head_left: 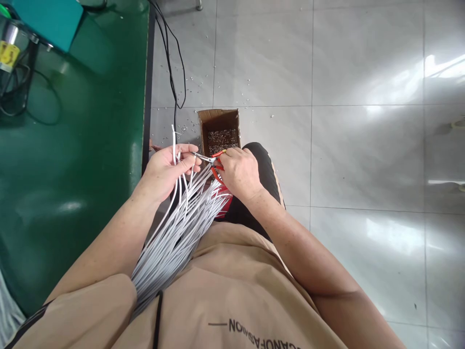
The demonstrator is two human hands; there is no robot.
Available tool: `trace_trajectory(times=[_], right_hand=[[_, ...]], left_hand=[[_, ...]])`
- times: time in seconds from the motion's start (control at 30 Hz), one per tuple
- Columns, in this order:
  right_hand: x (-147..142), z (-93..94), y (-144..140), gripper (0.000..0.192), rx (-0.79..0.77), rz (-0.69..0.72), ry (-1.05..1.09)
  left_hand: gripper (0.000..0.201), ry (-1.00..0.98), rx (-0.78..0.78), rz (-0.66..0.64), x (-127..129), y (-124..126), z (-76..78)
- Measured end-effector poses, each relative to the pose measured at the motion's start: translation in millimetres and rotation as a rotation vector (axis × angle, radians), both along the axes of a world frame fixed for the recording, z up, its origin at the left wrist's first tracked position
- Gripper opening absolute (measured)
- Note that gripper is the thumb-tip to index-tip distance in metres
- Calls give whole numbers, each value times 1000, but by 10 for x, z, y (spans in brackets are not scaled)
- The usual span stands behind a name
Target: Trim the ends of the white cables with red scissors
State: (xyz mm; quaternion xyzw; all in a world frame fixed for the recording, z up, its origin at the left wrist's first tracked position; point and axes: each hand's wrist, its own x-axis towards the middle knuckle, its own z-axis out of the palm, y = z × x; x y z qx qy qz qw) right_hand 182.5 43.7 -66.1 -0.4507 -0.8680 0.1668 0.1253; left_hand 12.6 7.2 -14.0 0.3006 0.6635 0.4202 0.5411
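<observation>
Left hand [165,169] closed around ends of white wires [174,232], bundle trailing down across lap. Right hand [240,172] gripping red-handled cutters [212,159], tips touching wire at left fingers. Cardboard box [219,127] just beyond cutters, on tiled floor [363,145].

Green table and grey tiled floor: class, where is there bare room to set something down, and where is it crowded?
Bare: the green table between the black cables and its edge; the grey tiled floor right of the brown cardboard box. Crowded: the lap, with the white wire bundle, and both hands.
</observation>
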Motion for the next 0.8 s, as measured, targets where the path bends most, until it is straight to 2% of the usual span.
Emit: trace_trajectory(times=[0.27,0.4,0.8], right_hand=[[32,3,51,31,-82,-118,145],[33,45,71,22,-60,-62,86],[53,106,54,32,-3,29,-40]], left_hand=[[33,98,44,-6,-27,-20,-35],[34,150,59,-28,-41,-25,-52],[37,251,64,-41,-60,-43,-85]])
